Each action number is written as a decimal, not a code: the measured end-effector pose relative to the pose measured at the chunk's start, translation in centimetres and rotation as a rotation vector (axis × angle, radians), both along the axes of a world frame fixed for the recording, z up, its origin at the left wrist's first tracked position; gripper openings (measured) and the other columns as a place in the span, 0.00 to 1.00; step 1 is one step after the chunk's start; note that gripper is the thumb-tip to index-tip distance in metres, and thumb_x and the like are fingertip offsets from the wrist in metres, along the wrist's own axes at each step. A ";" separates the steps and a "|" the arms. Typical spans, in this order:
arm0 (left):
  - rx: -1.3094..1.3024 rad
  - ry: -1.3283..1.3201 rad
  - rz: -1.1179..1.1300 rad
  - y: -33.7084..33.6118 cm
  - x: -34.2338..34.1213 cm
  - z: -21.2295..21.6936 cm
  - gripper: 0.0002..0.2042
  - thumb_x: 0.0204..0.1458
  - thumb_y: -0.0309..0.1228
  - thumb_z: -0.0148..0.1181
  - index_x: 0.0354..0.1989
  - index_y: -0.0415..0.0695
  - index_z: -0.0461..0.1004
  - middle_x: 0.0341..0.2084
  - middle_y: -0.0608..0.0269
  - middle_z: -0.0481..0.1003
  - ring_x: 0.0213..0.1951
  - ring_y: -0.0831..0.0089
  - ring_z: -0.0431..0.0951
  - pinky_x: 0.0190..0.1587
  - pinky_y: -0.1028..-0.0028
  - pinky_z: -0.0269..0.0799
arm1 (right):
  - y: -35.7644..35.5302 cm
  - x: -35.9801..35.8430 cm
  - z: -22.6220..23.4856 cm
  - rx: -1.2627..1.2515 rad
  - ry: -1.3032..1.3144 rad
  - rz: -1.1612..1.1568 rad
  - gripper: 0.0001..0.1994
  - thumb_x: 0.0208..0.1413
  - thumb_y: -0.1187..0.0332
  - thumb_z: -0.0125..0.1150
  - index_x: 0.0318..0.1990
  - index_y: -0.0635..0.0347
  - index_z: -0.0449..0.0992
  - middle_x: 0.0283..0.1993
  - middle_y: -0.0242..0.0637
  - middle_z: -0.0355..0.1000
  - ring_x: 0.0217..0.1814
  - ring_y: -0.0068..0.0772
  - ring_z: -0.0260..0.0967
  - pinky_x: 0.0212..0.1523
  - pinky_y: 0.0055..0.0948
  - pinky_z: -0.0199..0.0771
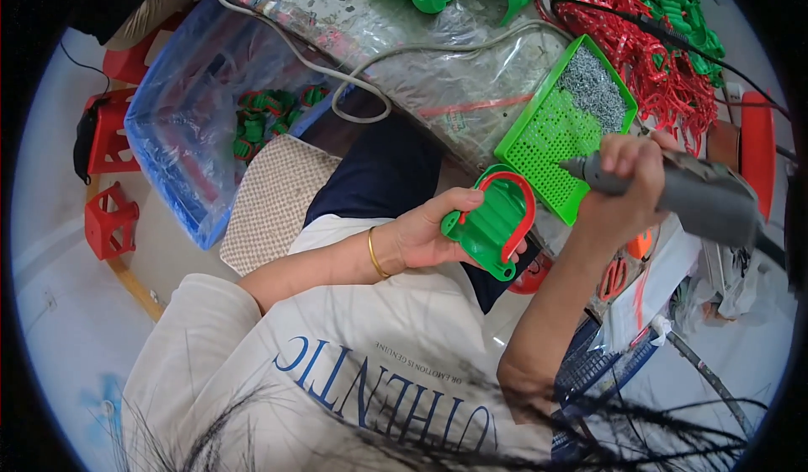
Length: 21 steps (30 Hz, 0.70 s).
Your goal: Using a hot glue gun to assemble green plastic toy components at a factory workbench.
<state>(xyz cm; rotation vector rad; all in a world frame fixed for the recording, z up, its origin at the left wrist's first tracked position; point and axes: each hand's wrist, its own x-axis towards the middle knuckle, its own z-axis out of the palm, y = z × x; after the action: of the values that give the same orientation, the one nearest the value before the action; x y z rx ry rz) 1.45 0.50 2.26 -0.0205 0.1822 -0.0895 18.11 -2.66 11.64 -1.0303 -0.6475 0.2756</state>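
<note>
Right now I see my left hand [425,234] clamped around a green plastic part with a red curved handle [492,224], held over my lap just below the desk [370,17] edge. My right hand [627,177] is wrapped tight on a grey electric screwdriver [682,190], its tip pointing left, just above and to the right of the part, not touching it. Behind the part sits a green perforated tray [547,139] with a heap of small screws [593,89]. Farther back lie red and green plastic pieces [665,68]; a blue bin [181,127] stands at my left.
</note>
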 end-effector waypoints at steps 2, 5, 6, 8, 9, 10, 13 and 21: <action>-0.054 -0.006 0.013 0.0 0.1 -0.4 0.28 0.52 0.45 0.50 0.56 0.36 0.59 0.49 0.41 0.67 0.51 0.49 0.69 0.53 0.52 0.65 | 0.6 0.4 -1.4 -0.052 0.020 -0.082 0.08 0.49 0.76 0.55 0.38 0.67 0.66 0.19 0.29 0.57 0.21 0.20 0.55 0.23 0.22 0.58; -0.091 -0.029 0.008 0.2 0.2 -0.6 0.28 0.52 0.45 0.50 0.56 0.35 0.60 0.48 0.40 0.67 0.51 0.49 0.69 0.53 0.51 0.64 | 1.2 0.7 -2.6 -0.096 0.018 -0.103 0.08 0.50 0.78 0.54 0.38 0.68 0.66 0.20 0.29 0.58 0.21 0.20 0.56 0.24 0.23 0.59; -0.097 -0.025 0.011 0.1 0.2 -0.8 0.28 0.52 0.45 0.50 0.56 0.35 0.60 0.48 0.40 0.67 0.51 0.49 0.69 0.53 0.51 0.65 | 1.4 0.7 -2.9 -0.102 0.019 -0.113 0.08 0.50 0.78 0.53 0.39 0.68 0.66 0.20 0.30 0.58 0.21 0.20 0.56 0.24 0.23 0.59; -0.105 -0.020 0.013 0.1 0.2 -0.9 0.28 0.52 0.45 0.51 0.56 0.35 0.59 0.48 0.40 0.67 0.51 0.49 0.69 0.53 0.52 0.65 | 1.8 0.6 -3.3 -0.126 0.019 -0.130 0.08 0.50 0.78 0.53 0.38 0.69 0.66 0.19 0.30 0.58 0.20 0.21 0.56 0.24 0.24 0.60; -0.097 -0.024 0.007 0.2 0.2 -0.8 0.29 0.52 0.44 0.51 0.56 0.35 0.59 0.48 0.40 0.67 0.51 0.50 0.69 0.53 0.52 0.65 | 1.9 0.6 -3.4 -0.149 0.018 -0.147 0.07 0.50 0.78 0.53 0.37 0.69 0.67 0.19 0.30 0.58 0.20 0.21 0.56 0.24 0.24 0.60; -0.089 -0.028 0.002 0.2 0.2 -0.8 0.29 0.52 0.44 0.51 0.56 0.35 0.59 0.48 0.41 0.68 0.50 0.50 0.70 0.53 0.52 0.65 | 1.9 0.6 -3.5 -0.151 0.018 -0.148 0.07 0.50 0.78 0.53 0.37 0.69 0.67 0.19 0.30 0.58 0.20 0.21 0.56 0.24 0.24 0.60; -0.080 -0.027 0.009 0.2 0.2 -0.7 0.29 0.52 0.45 0.51 0.56 0.35 0.59 0.48 0.42 0.68 0.50 0.51 0.70 0.53 0.53 0.66 | 2.0 0.6 -3.9 -0.134 0.020 -0.161 0.06 0.50 0.79 0.53 0.36 0.69 0.67 0.19 0.30 0.58 0.20 0.21 0.56 0.24 0.24 0.60; -0.066 -0.018 0.006 0.3 0.2 -0.9 0.30 0.51 0.46 0.52 0.57 0.36 0.58 0.49 0.42 0.67 0.51 0.50 0.69 0.53 0.53 0.66 | 2.0 0.7 -4.7 -0.141 0.003 -0.153 0.05 0.50 0.80 0.53 0.35 0.68 0.67 0.20 0.31 0.59 0.20 0.21 0.57 0.25 0.24 0.61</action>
<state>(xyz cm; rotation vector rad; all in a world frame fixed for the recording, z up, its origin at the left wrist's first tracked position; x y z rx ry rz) 1.64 0.85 1.32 -0.0862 0.1609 -0.0893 18.81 -0.71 6.99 -1.2081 -0.5488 0.1908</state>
